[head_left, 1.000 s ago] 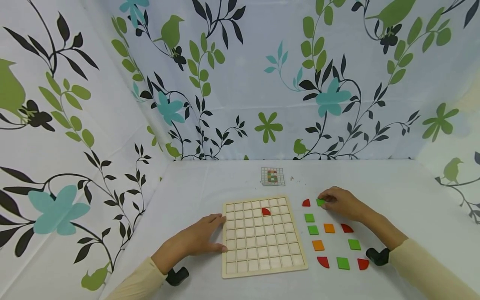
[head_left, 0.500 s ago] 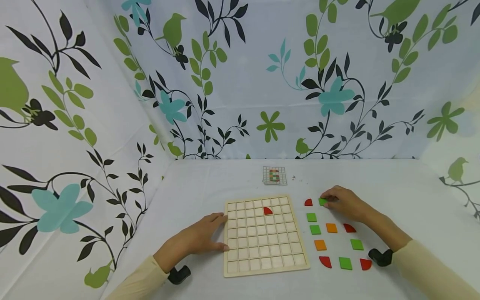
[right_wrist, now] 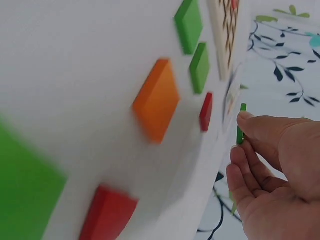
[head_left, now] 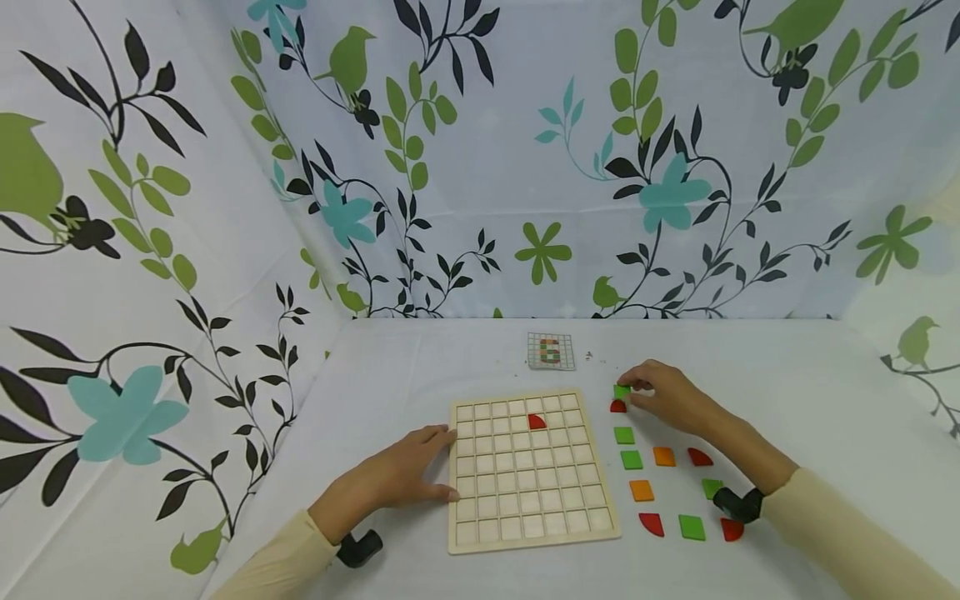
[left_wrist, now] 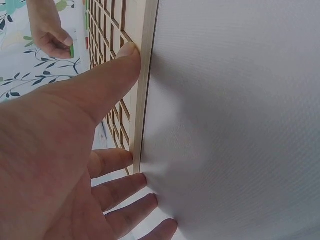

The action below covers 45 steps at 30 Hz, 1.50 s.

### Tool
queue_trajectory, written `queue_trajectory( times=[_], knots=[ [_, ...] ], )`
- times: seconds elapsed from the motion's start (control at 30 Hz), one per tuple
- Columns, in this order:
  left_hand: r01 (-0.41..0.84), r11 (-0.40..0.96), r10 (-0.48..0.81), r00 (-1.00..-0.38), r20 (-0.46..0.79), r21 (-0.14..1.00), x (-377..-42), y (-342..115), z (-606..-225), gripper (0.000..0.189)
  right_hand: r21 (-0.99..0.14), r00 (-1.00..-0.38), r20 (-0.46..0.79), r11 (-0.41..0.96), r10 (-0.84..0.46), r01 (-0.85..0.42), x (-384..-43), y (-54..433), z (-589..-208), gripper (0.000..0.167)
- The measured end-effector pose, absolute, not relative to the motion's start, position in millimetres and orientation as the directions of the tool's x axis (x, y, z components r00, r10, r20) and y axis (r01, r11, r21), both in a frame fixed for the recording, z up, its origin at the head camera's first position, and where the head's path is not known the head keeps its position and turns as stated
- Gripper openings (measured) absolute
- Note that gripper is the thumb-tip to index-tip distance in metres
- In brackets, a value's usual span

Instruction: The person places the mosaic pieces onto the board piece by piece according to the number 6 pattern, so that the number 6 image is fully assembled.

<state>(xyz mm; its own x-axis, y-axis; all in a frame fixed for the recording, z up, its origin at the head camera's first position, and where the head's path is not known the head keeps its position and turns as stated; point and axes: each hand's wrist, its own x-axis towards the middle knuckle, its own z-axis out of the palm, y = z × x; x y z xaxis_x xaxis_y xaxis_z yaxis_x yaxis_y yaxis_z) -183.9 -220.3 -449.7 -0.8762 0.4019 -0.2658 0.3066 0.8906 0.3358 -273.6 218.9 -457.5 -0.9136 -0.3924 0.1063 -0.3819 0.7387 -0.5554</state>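
On a white cloth-covered tabletop, the right hand pinches a flat green square tile, the pale wooden gridded board lying leftward of those fingertips and nearer the person, its left edge touched by the spread, empty-fingered left hand.

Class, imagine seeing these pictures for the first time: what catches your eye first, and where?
Most likely the patterned cloth, its leaves, birds and flowers filling the head view behind the white tabletop. Next, the gridded board low in the middle, with one red piece toward its far side. Right of it, the right hand pinches a green square.
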Motion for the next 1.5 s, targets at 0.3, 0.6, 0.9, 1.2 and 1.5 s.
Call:
queue_trajectory(
  times=[0.3,0.6,0.9,1.2,1.5],
  knots=[
    [0.308,0.886,0.409,-0.872,-0.271,0.345,-185.7,-221.4,-449.0,0.097,-0.582,-0.892,0.079,0.706,-0.445,-0.403,-274.6,178.2,-448.3,0.025],
    [0.307,0.885,0.411,-0.868,-0.279,0.349,-186.1,-221.7,-452.2,0.099,-0.598,-0.886,0.074,0.690,-0.458,-0.407,-266.6,139.9,-449.0,0.023],
    [0.317,0.883,0.419,-0.865,-0.277,0.346,-185.0,-220.9,-450.8,0.099,-0.617,-0.850,0.084,0.643,-0.521,-0.455,-268.5,113.9,-448.3,0.021],
    [0.316,0.887,0.415,-0.865,-0.282,0.336,-183.8,-220.4,-449.5,0.099,-0.585,-0.805,-0.008,0.655,-0.594,-0.478,-270.0,83.7,-446.1,0.019],
    [0.323,0.888,0.416,-0.867,-0.273,0.328,-184.0,-221.4,-449.0,0.098,-0.514,-0.789,-0.028,0.686,-0.614,-0.515,-266.4,67.1,-449.9,0.008]
  ],
)
